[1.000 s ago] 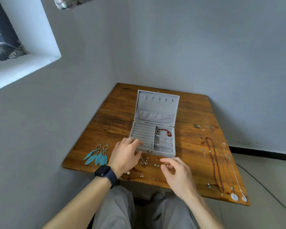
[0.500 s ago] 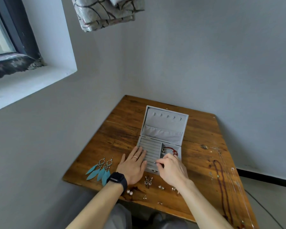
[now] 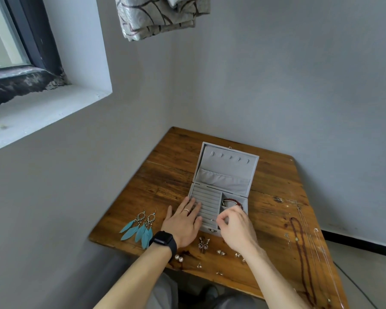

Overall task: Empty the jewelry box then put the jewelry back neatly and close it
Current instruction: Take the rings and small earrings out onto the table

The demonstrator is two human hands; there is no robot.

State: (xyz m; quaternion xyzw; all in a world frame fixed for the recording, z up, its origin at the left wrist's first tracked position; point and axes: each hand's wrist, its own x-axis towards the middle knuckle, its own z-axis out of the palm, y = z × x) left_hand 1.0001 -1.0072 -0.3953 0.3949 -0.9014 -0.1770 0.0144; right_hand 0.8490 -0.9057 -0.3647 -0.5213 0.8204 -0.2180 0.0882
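Wooden table [image 3: 165, 175]: bears all items. Grey jewelry box [image 3: 223, 186]: centre, lid upright, red bracelet [image 3: 232, 201] in right compartment. Left hand [image 3: 184, 221]: flat, fingers spread on box's ring rolls, holding nothing. Right hand [image 3: 236, 226]: fingertips pinched over box's near edge; contents cannot be told. Turquoise feather earrings [image 3: 138, 228]: left. Necklaces [image 3: 303, 248]: right. Small studs [image 3: 221, 252]: near edge.

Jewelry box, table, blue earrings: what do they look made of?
Jewelry box: looks like grey velvet or flocked fabric, matte, no shine; core hidden.
Table: wood with visible grain and plank seams, brown, slightly glossy, worn.
Blue earrings: turquoise feather-shaped drops, probably feathers, hanging from dull metal-looking hoops; too small to be sure.
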